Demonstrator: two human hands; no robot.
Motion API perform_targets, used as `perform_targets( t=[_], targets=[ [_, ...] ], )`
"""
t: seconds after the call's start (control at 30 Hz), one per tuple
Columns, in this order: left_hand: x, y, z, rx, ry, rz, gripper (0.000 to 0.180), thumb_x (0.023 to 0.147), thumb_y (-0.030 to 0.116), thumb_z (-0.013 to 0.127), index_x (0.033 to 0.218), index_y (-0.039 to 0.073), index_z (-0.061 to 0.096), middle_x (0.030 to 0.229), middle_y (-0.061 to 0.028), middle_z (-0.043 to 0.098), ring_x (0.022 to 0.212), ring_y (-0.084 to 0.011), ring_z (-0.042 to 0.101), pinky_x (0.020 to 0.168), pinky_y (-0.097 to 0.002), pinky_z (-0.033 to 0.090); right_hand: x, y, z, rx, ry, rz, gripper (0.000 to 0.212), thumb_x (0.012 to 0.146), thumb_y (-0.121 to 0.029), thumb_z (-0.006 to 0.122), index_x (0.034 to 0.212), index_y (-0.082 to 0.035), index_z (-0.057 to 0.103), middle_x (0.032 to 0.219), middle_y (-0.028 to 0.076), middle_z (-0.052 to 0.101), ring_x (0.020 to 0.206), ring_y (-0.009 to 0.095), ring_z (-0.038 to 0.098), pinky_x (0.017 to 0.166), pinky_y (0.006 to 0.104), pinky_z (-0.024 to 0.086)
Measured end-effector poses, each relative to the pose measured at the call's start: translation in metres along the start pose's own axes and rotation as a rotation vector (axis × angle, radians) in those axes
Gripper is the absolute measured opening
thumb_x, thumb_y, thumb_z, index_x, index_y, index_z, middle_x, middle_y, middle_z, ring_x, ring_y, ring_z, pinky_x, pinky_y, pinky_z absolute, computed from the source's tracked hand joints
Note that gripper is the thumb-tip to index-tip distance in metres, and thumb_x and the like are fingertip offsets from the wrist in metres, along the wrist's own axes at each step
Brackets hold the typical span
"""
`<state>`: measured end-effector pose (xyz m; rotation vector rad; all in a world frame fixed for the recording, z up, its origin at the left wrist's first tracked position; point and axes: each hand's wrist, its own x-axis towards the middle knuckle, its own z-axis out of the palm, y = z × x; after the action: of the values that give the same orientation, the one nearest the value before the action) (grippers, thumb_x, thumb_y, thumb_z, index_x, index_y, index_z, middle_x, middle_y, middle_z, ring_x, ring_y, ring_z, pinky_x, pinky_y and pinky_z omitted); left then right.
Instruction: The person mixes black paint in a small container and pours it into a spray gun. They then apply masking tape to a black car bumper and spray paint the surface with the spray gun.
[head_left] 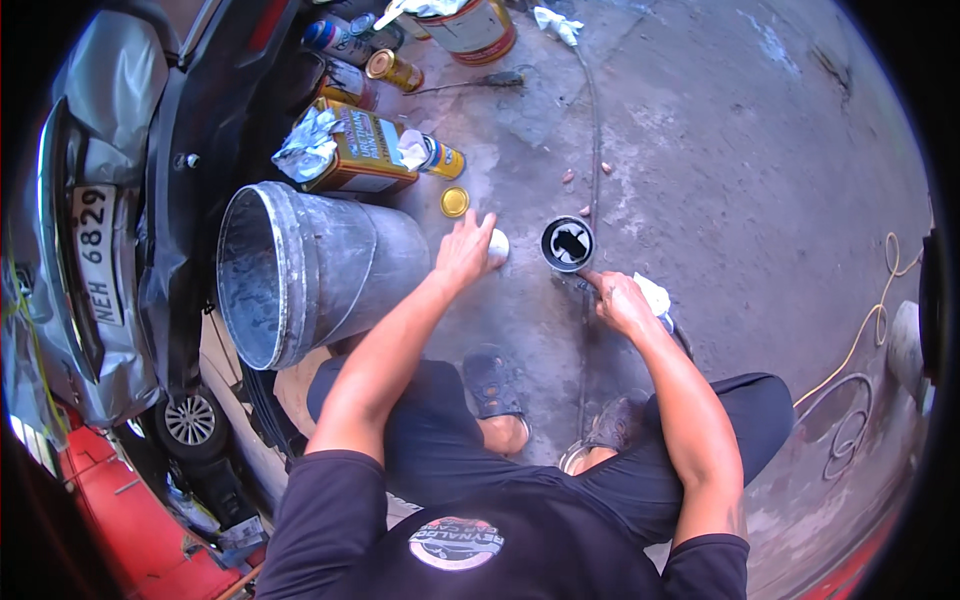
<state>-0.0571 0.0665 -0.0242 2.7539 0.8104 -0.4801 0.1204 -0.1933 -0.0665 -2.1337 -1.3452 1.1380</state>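
Note:
My left hand (465, 250) is closed around a small white container (499, 248), which shows past its fingers on the right. To the right is a round dark cup (547, 245), open at the top, with glossy black and whitish patches inside. My right hand (622, 303) is closed at the cup's lower right edge; what its fingers grip underneath is hidden. Beside that hand are a crumpled white cloth (653, 294) and a short dark hose (683, 340). A round gold lid (455, 202) lies on the floor just beyond my left hand.
A large grey bucket (375, 265) lies tipped at left. Behind it stand a rectangular tin (372, 150), a small yellow-blue can (445, 158) and a paint pail (475, 30). A long hose (596, 120) crosses the concrete floor. A car (120, 200) is far left.

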Motion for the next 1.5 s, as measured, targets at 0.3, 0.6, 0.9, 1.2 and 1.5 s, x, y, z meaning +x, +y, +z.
perform_targets(
  t=[0.3,0.6,0.9,1.2,1.5],
  targets=[
    [-0.002,0.0,0.048,0.058,-0.016,-0.003,0.072,0.075,0.022,0.087,0.136,0.007,0.052,0.13,-0.0224,0.052,0.115,-0.0444,0.06,0.091,-0.0518,0.057,0.001,0.006,0.003,0.004,0.041,-0.014,0.072,0.077,0.006,0.058,0.144,-0.021,0.063,0.101,0.024,0.072,0.1,0.043,0.071,0.087,0.0527,0.057],
    [0.012,-0.007,-0.044,-1.072,-0.459,-0.216,0.066,0.088,0.032,0.073,0.145,0.007,0.053,0.11,-0.0138,0.069,0.099,-0.0264,0.068,0.085,-0.0418,0.057,-0.004,0.003,-0.002,0.031,0.039,-0.004,0.071,0.077,0.006,0.056,0.142,-0.023,0.065,0.106,0.025,0.073,0.103,0.044,0.07,0.09,0.0541,0.057],
    [-0.022,-0.032,-0.066,-0.443,-0.315,-0.016,0.06,0.089,0.045,0.067,0.141,0.015,0.06,0.128,-0.0326,0.064,0.119,-0.0444,0.065,0.104,-0.0516,0.051,-0.004,0.002,-0.002,0.024,0.041,-0.045,0.072,0.074,0.006,0.059,0.142,-0.018,0.064,0.106,0.026,0.073,0.104,0.045,0.07,0.09,0.0542,0.057],
    [-0.011,0.015,-0.084,-0.583,0.097,-0.137,0.062,0.095,0.041,0.068,0.146,0.008,0.055,0.128,-0.0258,0.063,0.124,-0.0407,0.061,0.107,-0.0461,0.047,-0.002,0.006,0.002,-0.002,0.052,-0.062,0.071,0.075,0.003,0.061,0.142,-0.017,0.063,0.098,0.024,0.072,0.1,0.043,0.071,0.087,0.0532,0.058],
    [-0.031,0.099,-0.076,-0.432,0.262,0.213,0.066,0.093,0.026,0.076,0.148,0.003,0.049,0.139,-0.0226,0.051,0.127,-0.0421,0.055,0.107,-0.0489,0.047,-0.002,0.006,0.005,-0.021,0.05,-0.044,0.071,0.076,0.003,0.062,0.144,-0.019,0.063,0.099,0.024,0.072,0.099,0.042,0.072,0.085,0.0532,0.057]
  ],
)
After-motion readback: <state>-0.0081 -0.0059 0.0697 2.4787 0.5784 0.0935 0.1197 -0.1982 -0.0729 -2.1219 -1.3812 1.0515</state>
